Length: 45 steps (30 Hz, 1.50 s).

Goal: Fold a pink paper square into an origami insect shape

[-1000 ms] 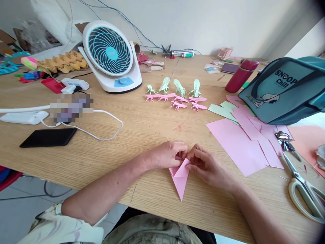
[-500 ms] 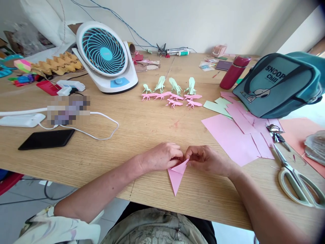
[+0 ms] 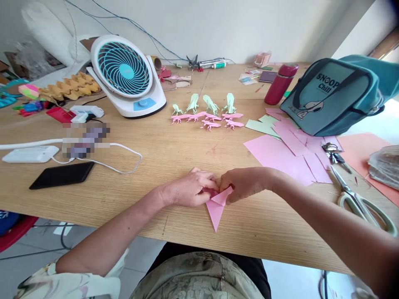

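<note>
A pink folded paper (image 3: 215, 211) lies on the wooden table (image 3: 174, 153) near its front edge, its long point aimed toward me. My left hand (image 3: 191, 187) presses on the paper's upper left part with curled fingers. My right hand (image 3: 245, 184) pinches a small folded flap at the paper's upper right. Both hands meet over the top of the paper and hide its upper edge.
Small pink and green origami figures (image 3: 207, 112) stand in rows mid-table. Pink sheets (image 3: 282, 155) and scissors (image 3: 358, 199) lie at the right, beside a teal bag (image 3: 336, 99) and a red bottle (image 3: 279, 83). A fan (image 3: 126, 77), a black phone (image 3: 62, 174) and a white cable (image 3: 124, 158) are at the left.
Both hands have drawn closer over the top of the pink paper, and the right fingers have curled down onto the flap. The view has shifted slightly.
</note>
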Tool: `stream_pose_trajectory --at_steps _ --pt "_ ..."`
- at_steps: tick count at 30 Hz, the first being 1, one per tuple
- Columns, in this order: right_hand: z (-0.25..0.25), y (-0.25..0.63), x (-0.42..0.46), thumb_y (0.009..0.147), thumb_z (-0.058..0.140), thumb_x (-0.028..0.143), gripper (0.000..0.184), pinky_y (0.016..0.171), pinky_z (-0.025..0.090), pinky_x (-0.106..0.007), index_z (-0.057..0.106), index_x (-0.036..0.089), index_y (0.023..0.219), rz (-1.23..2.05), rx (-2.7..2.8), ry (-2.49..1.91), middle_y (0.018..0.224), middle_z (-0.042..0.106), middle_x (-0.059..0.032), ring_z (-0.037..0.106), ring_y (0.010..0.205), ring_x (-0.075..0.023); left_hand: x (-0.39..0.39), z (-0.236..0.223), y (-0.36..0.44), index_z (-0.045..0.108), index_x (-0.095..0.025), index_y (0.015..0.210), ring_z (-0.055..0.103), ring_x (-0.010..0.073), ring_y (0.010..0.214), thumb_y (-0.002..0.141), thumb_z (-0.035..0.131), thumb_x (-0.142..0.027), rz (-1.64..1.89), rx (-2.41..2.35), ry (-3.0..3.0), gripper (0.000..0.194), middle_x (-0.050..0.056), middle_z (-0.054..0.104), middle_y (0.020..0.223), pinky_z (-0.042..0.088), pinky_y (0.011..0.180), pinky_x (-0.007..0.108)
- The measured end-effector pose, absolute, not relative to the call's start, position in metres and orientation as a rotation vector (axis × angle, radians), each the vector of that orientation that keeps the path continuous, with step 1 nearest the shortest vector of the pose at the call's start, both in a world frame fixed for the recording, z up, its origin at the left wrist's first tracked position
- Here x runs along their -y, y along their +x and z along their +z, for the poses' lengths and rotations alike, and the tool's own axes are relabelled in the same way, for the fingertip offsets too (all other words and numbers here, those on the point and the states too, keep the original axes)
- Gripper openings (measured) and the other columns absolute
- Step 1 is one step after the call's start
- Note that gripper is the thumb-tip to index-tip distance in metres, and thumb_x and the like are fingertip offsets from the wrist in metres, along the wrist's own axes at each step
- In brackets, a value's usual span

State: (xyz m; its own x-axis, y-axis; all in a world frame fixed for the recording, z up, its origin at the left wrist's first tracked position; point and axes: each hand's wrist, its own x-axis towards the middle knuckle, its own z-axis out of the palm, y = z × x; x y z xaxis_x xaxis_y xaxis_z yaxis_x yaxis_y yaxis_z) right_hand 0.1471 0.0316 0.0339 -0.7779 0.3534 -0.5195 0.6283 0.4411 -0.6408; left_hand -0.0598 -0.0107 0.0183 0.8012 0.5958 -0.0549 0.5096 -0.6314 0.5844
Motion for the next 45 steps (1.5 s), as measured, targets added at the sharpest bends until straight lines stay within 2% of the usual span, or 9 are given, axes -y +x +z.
stream_pose_trajectory --at_steps 5,11,16,19,22,24,32,36,45 --pt "0.046 0.132 -0.037 0.068 0.063 0.014 0.018 0.048 0.029 -0.027 0.054 0.021 0.054 -1.052 -2.334 0.772 0.051 0.048 0.0056 0.041 0.047 -0.0108 0.010 0.016 -0.059 0.070 -0.023 0.099 0.059 0.0199 0.106 0.077 0.054 -0.004 0.188 -0.821 2.408 0.034 0.001 0.067 0.108 0.033 0.100 0.034" --pt "0.048 0.133 -0.037 0.064 0.064 0.008 0.016 0.051 0.032 -0.028 0.060 0.022 0.057 -1.004 -2.372 0.758 0.053 0.052 0.0050 0.044 0.049 -0.0120 0.008 0.021 -0.061 0.069 -0.025 0.105 0.056 0.0224 0.108 0.075 0.058 -0.006 0.113 -0.793 2.447 0.038 0.002 0.064 0.112 0.035 0.099 0.036" --pt "0.035 0.142 -0.037 0.068 0.068 0.014 0.021 0.056 0.033 -0.028 0.059 0.021 0.051 -1.279 -2.415 0.744 0.055 0.053 0.0036 0.046 0.055 -0.0121 0.013 0.017 -0.063 0.069 -0.024 0.107 0.054 0.0238 0.106 0.085 0.069 -0.035 0.146 -0.833 2.441 0.025 0.004 0.062 0.111 0.035 0.097 0.037" --pt "0.038 0.140 -0.039 0.066 0.070 0.014 0.008 0.057 0.035 -0.027 0.071 0.022 0.068 -1.171 -2.369 0.777 0.068 0.062 0.0030 0.052 0.062 -0.0135 0.016 0.011 -0.062 0.068 -0.023 0.108 0.053 0.0245 0.105 0.079 0.076 -0.046 0.177 -0.886 2.442 0.038 0.004 0.062 0.109 0.036 0.094 0.037" --pt "0.050 0.132 -0.044 0.066 0.071 0.022 0.033 0.060 0.038 -0.028 0.076 0.024 0.099 -0.955 -2.246 0.786 0.089 0.069 0.0003 0.058 0.073 -0.0182 0.019 0.007 -0.060 0.069 -0.024 0.105 0.052 0.0247 0.105 0.078 0.078 -0.045 0.200 -0.929 2.460 0.036 0.003 0.062 0.109 0.036 0.094 0.037" --pt "0.055 0.129 -0.046 0.068 0.070 0.023 0.039 0.061 0.039 -0.029 0.075 0.025 0.107 -0.856 -2.207 0.763 0.093 0.071 -0.0010 0.060 0.076 -0.0204 0.020 0.006 -0.059 0.069 -0.025 0.105 0.051 0.0251 0.104 0.078 0.078 -0.044 0.206 -0.946 2.469 0.035 0.003 0.062 0.107 0.036 0.093 0.037" --pt "0.055 0.139 -0.049 0.073 0.064 0.019 0.038 0.060 0.041 -0.030 0.076 0.032 0.107 -0.754 -2.342 0.741 0.096 0.071 -0.0026 0.063 0.081 -0.0224 0.022 0.002 -0.060 0.069 -0.025 0.114 0.051 0.0251 0.099 0.078 0.076 -0.049 0.256 -0.909 2.478 0.044 0.005 0.061 0.102 0.037 0.093 0.039" --pt "0.056 0.145 -0.052 0.073 0.062 0.018 0.029 0.056 0.041 -0.030 0.077 0.029 0.097 -0.734 -2.291 0.785 0.087 0.070 -0.0021 0.063 0.074 -0.0211 0.023 -0.001 -0.059 0.068 -0.026 0.121 0.051 0.0246 0.097 0.082 0.071 -0.054 0.271 -0.919 2.488 0.048 0.005 0.060 0.100 0.037 0.091 0.039" --pt "0.051 0.153 -0.058 0.073 0.066 0.022 0.027 0.062 0.045 -0.030 0.077 0.028 0.097 -0.778 -2.313 0.904 0.102 0.069 -0.0040 0.065 0.081 -0.0212 0.022 -0.007 -0.058 0.073 -0.025 0.108 0.052 0.0211 0.094 0.092 0.061 -0.048 0.391 -0.949 2.423 0.031 0.004 0.061 0.096 0.036 0.089 0.036"
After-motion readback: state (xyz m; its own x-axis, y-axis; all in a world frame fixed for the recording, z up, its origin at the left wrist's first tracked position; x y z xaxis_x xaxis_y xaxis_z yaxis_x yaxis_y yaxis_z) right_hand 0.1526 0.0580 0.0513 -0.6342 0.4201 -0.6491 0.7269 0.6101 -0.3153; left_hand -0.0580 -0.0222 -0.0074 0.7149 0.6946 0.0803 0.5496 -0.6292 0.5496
